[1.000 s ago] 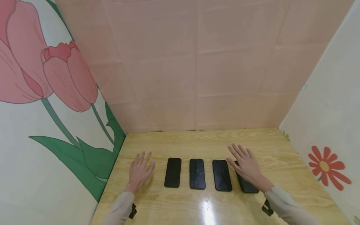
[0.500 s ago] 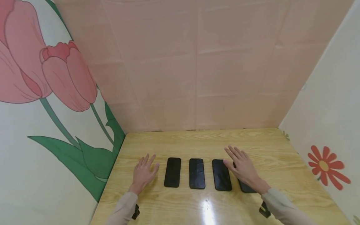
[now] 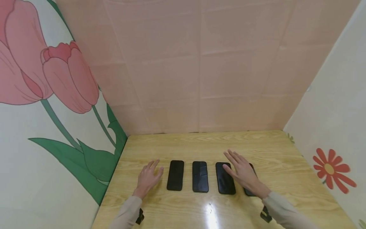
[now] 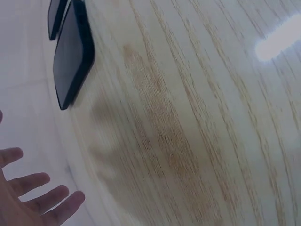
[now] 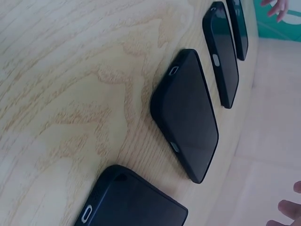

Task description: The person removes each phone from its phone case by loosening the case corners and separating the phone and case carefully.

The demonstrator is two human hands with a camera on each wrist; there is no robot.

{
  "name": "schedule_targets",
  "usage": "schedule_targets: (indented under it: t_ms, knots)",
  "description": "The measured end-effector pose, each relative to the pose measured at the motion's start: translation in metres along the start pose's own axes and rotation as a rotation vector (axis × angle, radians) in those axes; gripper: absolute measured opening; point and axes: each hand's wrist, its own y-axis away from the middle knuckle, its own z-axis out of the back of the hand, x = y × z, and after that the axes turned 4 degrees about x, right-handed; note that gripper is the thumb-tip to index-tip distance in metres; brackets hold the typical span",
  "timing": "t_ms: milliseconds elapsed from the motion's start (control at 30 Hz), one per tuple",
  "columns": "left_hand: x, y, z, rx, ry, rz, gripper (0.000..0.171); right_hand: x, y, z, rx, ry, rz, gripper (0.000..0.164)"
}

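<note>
Black smartphones lie in a row on the wooden table, screens up. Just left of the leftmost smartphone (image 3: 175, 175), my left hand (image 3: 147, 178) hovers with its fingers loosely spread, holding nothing. To that phone's right is a second smartphone (image 3: 200, 176) with reflections on its screen. My right hand (image 3: 242, 173) is over the two right-hand phones, fingers extended and grasping nothing; its thumb overlaps the third smartphone (image 3: 225, 181). Palm and wrist partly cover the rightmost smartphone (image 5: 136, 202), whose dark case and port show in the right wrist view.
The wooden table (image 3: 183, 210) carries a bright glare spot near its front. A pink covered wall (image 3: 200, 79) rises at the back. White walls stand at both sides, with a tulip picture (image 3: 71, 76) on the left and a red flower (image 3: 329, 169) on the right.
Both hands have drifted inward: the left one rightward toward the leftmost phone, the right one leftward, uncovering the upper right edge of the rightmost phone. The phones have stayed put.
</note>
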Motion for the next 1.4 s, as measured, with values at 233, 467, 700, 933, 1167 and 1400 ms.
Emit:
schedule_targets:
  t_ms: [233, 467, 700, 933, 1167, 1400]
  knots:
    - [-0.004, 0.0, -0.003, 0.043, 0.022, 0.063, 0.053, 0.003, 0.001, -0.003, -0.014, 0.019, 0.024, 0.064]
    - [-0.007, -0.002, -0.007, 0.114, 0.03, 0.106, 0.06, 0.007, 0.0, -0.006, -0.014, 0.024, 0.034, 0.064]
    - [-0.015, -0.004, -0.015, 0.12, 0.029, 0.129, 0.068, 0.012, 0.001, -0.009, -0.007, 0.0, 0.034, 0.063]
    - [-0.024, -0.002, -0.026, 0.15, 0.092, 0.165, 0.074, 0.016, 0.003, -0.012, 0.003, -0.014, 0.027, 0.063]
    - [-0.03, 0.001, -0.032, 0.203, 0.145, 0.213, 0.073, 0.017, 0.004, -0.017, 0.007, -0.008, 0.032, 0.063]
    - [-0.035, 0.004, -0.041, 0.219, 0.14, 0.197, 0.075, 0.019, 0.005, -0.018, 0.019, -0.006, 0.034, 0.062]
